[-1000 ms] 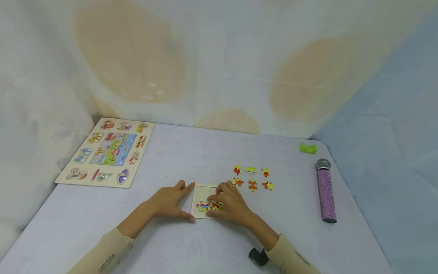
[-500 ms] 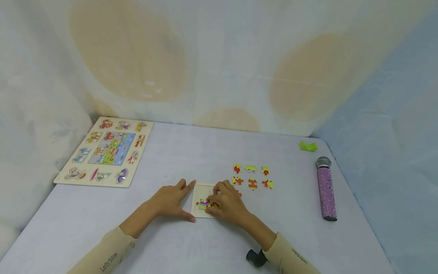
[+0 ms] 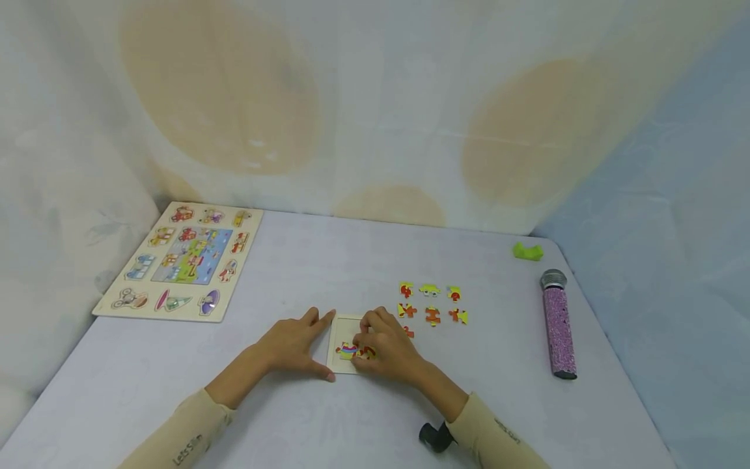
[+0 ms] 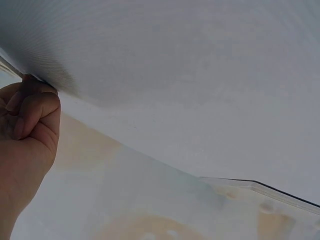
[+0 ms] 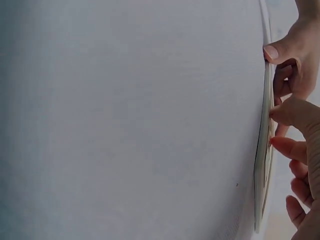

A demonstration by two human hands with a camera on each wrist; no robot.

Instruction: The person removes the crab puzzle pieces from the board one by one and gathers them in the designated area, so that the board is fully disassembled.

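Note:
A small square wooden puzzle tray lies flat on the table, with joined pieces, one with a rainbow, in its lower part. My left hand holds the tray's left side, thumb at the near corner and index finger at the far corner. In the left wrist view, the other fingers are curled. My right hand is over the tray's right part, thumb and index finger pinching a red-and-yellow puzzle piece, mostly hidden. The right wrist view shows both fingertips right at the tray, seen edge-on.
Several loose puzzle pieces lie in rows beyond the right hand. A larger picture-puzzle board is at the back left. To the right are a pink glittery microphone and a bright green object. A black object sits by the right sleeve.
My right hand has shifted slightly left over the tray, and a red loose piece beside its knuckles has come into view. My left hand stays at the tray's left side.

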